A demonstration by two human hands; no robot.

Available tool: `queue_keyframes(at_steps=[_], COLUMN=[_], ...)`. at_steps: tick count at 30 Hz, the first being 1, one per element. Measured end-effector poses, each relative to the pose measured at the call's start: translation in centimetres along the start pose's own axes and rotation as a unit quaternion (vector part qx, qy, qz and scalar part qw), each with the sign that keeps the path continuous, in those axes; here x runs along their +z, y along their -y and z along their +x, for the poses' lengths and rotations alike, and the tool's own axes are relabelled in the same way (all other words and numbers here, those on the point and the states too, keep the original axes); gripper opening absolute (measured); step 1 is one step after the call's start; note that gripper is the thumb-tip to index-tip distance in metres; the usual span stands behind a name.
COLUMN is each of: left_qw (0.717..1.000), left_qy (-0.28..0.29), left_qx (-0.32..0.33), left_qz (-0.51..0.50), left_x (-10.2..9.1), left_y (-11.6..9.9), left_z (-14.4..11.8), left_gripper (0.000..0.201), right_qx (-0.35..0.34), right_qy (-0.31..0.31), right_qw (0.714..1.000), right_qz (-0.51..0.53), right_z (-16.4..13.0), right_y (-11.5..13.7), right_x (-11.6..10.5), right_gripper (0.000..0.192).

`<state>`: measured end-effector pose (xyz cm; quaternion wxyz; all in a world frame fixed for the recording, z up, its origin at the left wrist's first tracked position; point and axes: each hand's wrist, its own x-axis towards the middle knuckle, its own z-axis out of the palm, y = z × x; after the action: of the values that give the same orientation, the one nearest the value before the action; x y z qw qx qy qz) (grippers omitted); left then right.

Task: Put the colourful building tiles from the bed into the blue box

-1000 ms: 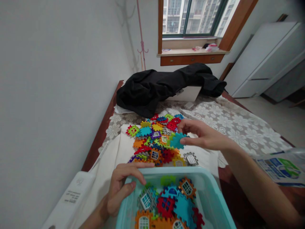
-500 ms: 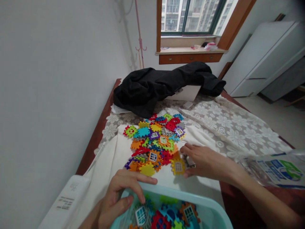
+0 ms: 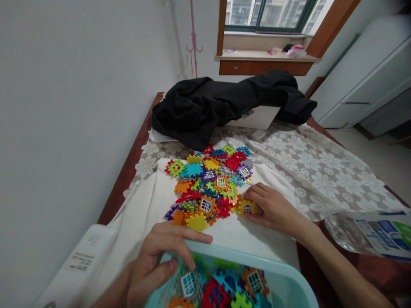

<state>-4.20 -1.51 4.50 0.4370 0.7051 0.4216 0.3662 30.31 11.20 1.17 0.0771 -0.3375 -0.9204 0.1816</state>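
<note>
My left hand (image 3: 162,254) hooks over the near-left rim of a light-blue plastic bin (image 3: 244,256), thumb and fingers bent around its edge. Inside the bin lie toothed plastic building blocks, among them a grey one with a white window (image 3: 189,283) and a red one (image 3: 215,294). My right hand (image 3: 272,206) is closed around the right side of a yellow window block (image 3: 248,208), at the right edge of a loose heap of colourful blocks (image 3: 205,175). Its palm side and whatever else lies under the fingers are hidden.
A white cloth (image 3: 146,205) lies under the heap, over a flowered tablecloth (image 3: 324,167). Black fabric (image 3: 231,100) covers a white object behind. A clear-plastic package (image 3: 369,233) is at the right, a white box (image 3: 80,261) at the left by the wall.
My right hand has closed on the yellow window block, which now sits farther from the bin. The grey piece under that hand is out of sight. My left hand stays at the rim.
</note>
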Motion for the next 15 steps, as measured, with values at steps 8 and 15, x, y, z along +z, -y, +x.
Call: queue_keyframes(at_steps=[8, 15], left_qw=[1.000, 1.000], left_qy=[-0.005, 0.007], left_qx=[-0.006, 0.006], left_qz=[0.014, 0.007], left_x=[0.1, 0.0], left_y=[0.2, 0.1], left_z=[0.0, 0.4], left_gripper=[0.028, 0.029], right_qx=[0.014, 0.022], right_qy=[0.046, 0.085], right_qw=[0.999, 0.990], right_qz=[0.004, 0.110], right_z=[-0.3, -1.6], right_y=[0.5, -0.2], right_x=[-0.5, -2.2], right_gripper=[0.051, 0.048])
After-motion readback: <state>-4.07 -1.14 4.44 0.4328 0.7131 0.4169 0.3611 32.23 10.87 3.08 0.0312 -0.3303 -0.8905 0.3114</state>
